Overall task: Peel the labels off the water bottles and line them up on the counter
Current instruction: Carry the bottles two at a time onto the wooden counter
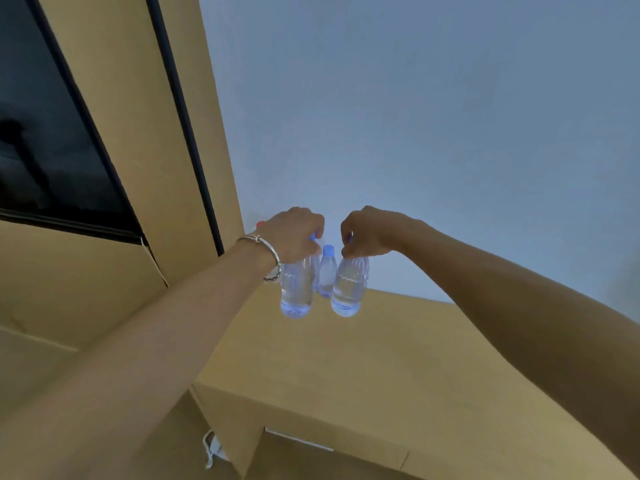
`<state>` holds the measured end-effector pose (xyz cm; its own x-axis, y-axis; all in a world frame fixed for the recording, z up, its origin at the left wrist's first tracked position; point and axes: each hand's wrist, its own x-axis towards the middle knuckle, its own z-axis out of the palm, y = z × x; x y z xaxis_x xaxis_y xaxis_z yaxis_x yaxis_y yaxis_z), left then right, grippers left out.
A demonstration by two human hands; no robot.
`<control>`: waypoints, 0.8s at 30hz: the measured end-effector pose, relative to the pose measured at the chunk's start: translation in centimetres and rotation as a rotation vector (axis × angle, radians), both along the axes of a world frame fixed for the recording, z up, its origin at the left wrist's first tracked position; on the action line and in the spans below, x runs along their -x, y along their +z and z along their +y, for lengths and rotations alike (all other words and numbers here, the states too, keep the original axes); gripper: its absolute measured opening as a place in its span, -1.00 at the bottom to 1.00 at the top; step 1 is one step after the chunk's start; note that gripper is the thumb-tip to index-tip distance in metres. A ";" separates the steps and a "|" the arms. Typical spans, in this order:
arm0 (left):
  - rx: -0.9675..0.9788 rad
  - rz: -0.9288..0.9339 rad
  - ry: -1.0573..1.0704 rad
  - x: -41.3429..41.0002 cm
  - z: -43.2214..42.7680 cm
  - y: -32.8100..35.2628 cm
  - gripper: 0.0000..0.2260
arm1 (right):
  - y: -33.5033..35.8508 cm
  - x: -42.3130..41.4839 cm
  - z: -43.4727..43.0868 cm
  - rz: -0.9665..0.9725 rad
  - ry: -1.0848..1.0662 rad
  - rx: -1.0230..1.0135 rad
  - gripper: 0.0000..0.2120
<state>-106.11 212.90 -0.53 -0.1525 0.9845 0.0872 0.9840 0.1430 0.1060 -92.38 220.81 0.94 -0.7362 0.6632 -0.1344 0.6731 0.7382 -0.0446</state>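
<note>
Two bottles are gripped at the cap: left hand curls round the left bottle, right hand pinches the right bottle. The third bottle stands untouched between them, toward 12 o'clock, on the worktop.

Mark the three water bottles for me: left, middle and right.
left bottle (297, 289): head view, clear body below the neck.
middle bottle (327, 273): head view, body under its blue cap.
right bottle (349, 289): head view, clear body at mid-height.

Left grip holds left bottle, right grip right bottle; middle bottle between.
</note>
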 end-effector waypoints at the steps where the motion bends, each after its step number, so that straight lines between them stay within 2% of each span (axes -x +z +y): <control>1: 0.007 -0.003 -0.024 0.3 0.8 -0.3 -0.74 | -0.3 -0.1 0.4 -0.005 -0.022 0.009 -0.69; 9: 0.050 -0.066 -0.091 0.4 7.8 -3.4 -0.69 | -3.1 -0.5 6.6 -0.051 -0.142 0.015 -0.73; 18: 0.303 -0.076 -0.154 0.1 15.2 -9.8 -0.73 | -9.1 0.0 15.7 -0.111 -0.175 0.159 -0.73; 24: 0.306 0.081 -0.206 0.7 18.9 -12.0 -0.73 | -12.1 1.6 19.7 -0.169 -0.130 0.205 -0.71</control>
